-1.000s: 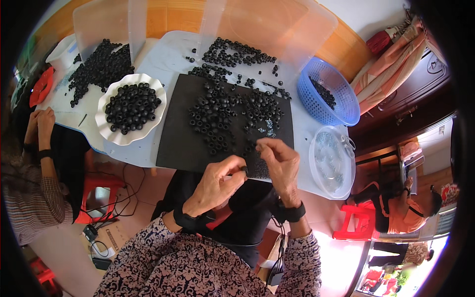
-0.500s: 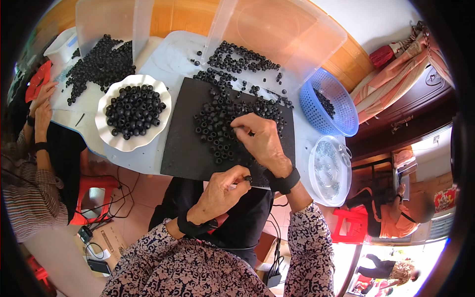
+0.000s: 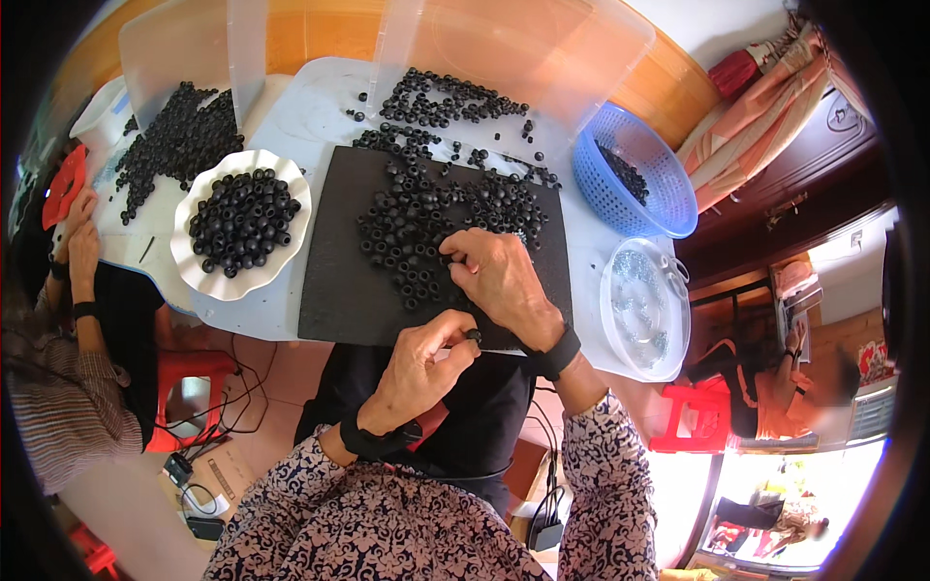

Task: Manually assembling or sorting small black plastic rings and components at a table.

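My left hand is at the near edge of a black mat, thumb and forefinger pinched on a black bead. Over the mat, my right hand is closed in a pinch, its fingertips down among loose black beads. A small dark bead appears to sit between those fingertips, partly covered by the fingers. The loose beads are round with wide holes and spread across the mat's far half. To the left of the mat stands a scalloped white bowl filled with the same kind of bead.
Behind the mat, more beads lie before a clear plastic sheet or bin. At right are a blue perforated basket and a clear round tub holding small clear pieces. Another person's hands are at far left, near a bead pile.
My right hand has shifted slightly left and nearer, its fingers still pinched at the beads. My left hand keeps its bead pinched. The whole view has shifted a little.
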`<act>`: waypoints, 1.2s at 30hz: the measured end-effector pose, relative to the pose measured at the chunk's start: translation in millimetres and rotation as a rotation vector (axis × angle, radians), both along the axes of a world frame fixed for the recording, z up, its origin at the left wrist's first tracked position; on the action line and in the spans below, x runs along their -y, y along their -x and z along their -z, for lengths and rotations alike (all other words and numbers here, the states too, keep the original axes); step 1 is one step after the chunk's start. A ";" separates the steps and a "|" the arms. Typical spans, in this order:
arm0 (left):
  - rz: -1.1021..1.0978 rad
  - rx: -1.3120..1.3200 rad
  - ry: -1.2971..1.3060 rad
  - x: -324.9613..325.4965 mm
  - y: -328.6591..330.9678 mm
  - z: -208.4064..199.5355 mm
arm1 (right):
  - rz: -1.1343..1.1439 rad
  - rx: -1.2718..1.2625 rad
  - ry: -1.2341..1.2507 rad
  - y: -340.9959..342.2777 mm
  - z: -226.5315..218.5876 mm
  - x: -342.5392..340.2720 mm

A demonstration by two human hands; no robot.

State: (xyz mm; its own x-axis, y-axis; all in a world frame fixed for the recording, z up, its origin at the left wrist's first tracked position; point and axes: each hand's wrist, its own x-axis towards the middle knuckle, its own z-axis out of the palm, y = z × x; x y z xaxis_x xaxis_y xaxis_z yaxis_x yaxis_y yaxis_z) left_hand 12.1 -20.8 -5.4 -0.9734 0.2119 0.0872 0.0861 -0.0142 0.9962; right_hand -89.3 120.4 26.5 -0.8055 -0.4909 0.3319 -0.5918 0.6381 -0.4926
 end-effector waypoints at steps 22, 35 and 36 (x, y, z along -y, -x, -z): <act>0.020 0.114 -0.045 3.2 -1.5 -2.7 | 0.177 0.397 0.526 -33.2 -15.5 -17.8; 0.001 0.030 -0.070 -0.5 2.6 -0.6 | 0.086 0.709 0.873 -89.4 11.4 -33.2; 0.002 0.031 -0.066 -0.3 2.8 -0.2 | 0.091 0.720 0.906 -91.2 13.5 -33.2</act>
